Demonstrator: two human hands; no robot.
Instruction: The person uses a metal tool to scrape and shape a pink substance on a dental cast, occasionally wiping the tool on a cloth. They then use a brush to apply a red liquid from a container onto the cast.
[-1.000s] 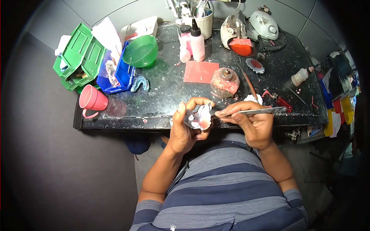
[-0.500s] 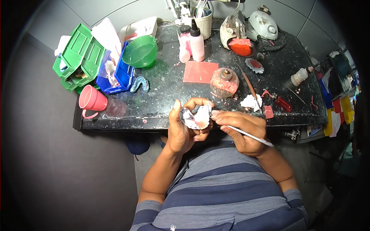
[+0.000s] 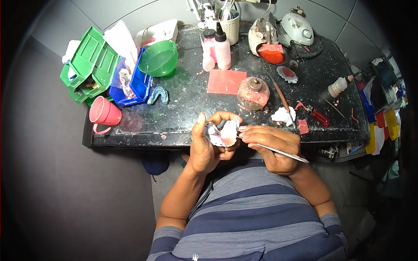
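Head view: a dark worktop (image 3: 183, 104) is seen from above, with both hands held at its near edge, at frame centre.
Left hand (image 3: 208, 145): closed around a cast (image 3: 222, 134), thumb up on the left side, fingers curled over the top and underneath.
Cast: a white plaster piece with pink on it, held just off the worktop's near edge, centre of the frame, tilted toward the right hand.
Right hand (image 3: 272, 145): clamped on a thin metal tool (image 3: 283, 153), fingertips brought together right beside the cast; whether the tip touches the cast cannot be told.
Tool: its shaft runs out from the fingers toward the lower right, over the striped shirt (image 3: 252, 217).
Centre of worktop: a pink slab (image 3: 226, 81) lies flat, with a glass burner (image 3: 254, 92) just to its right.
Right of centre: a white lump (image 3: 283, 115) and a small pink piece (image 3: 303, 126) lie near the right hand; a red-handled tool (image 3: 317, 115) lies beside them.
Upper centre: two pink bottles (image 3: 217, 48) stand side by side in front of a holder (image 3: 230, 24).
Upper left: a green bowl (image 3: 159, 57) sits against a blue bin (image 3: 133, 82), beside green trays (image 3: 89, 65).
Left edge: a pink cup (image 3: 104, 112) lies at the worktop's corner.
Near the bin: a blue tray (image 3: 158, 94) lies flat.
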